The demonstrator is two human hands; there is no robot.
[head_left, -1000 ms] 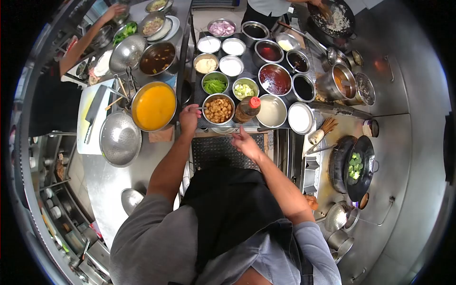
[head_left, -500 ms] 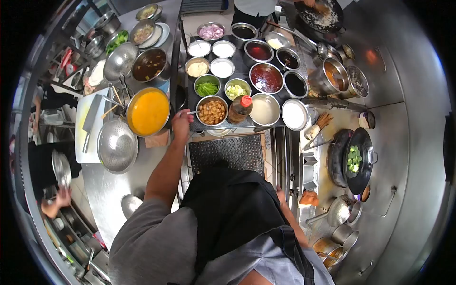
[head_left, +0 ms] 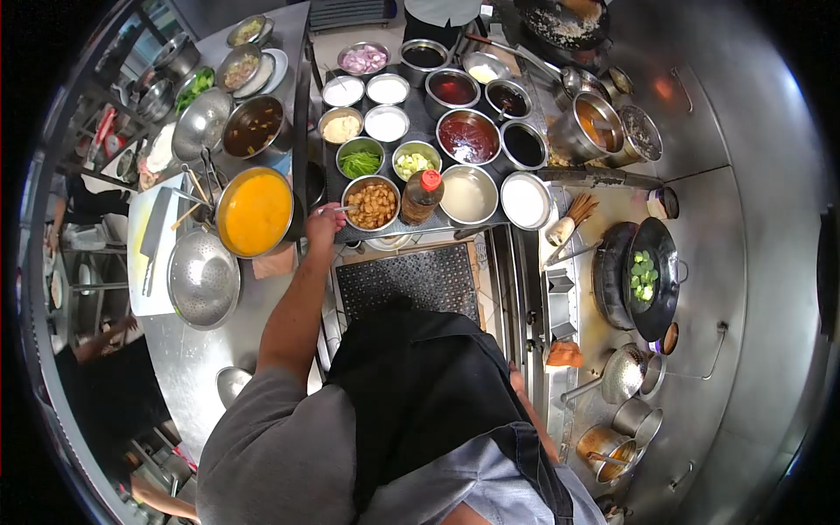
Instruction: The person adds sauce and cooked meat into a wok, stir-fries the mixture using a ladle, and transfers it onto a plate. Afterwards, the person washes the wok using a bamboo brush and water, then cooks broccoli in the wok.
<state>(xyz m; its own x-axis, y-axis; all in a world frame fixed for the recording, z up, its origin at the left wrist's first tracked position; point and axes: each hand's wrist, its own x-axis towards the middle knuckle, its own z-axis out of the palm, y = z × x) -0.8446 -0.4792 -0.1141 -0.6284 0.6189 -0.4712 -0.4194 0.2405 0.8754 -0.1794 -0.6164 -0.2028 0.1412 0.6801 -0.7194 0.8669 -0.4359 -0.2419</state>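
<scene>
My left hand [head_left: 325, 222] is closed on the handle of a spoon [head_left: 350, 208], whose other end rests in a metal bowl of brown chunks [head_left: 372, 205]. A bottle with a red cap [head_left: 423, 198] stands just right of that bowl. Behind it are bowls of green shreds [head_left: 360, 160] and pale chopped pieces [head_left: 415, 161]. Down by my right side, my right hand [head_left: 517, 381] shows only in part at the apron's edge; its fingers are mostly hidden. A pot of orange liquid [head_left: 255, 213] sits left of my left hand.
A knife [head_left: 156, 226] lies on a white board [head_left: 140, 289] at left, near a colander [head_left: 204, 278]. A wok with greens [head_left: 646, 276] is at right. Another person's torso [head_left: 440, 12] is across the counter; other people's arms show at left.
My right hand has drawn back from beside the bottle to my right side. My left hand stays at the spoon. The view has shifted, and the people at left have moved.
</scene>
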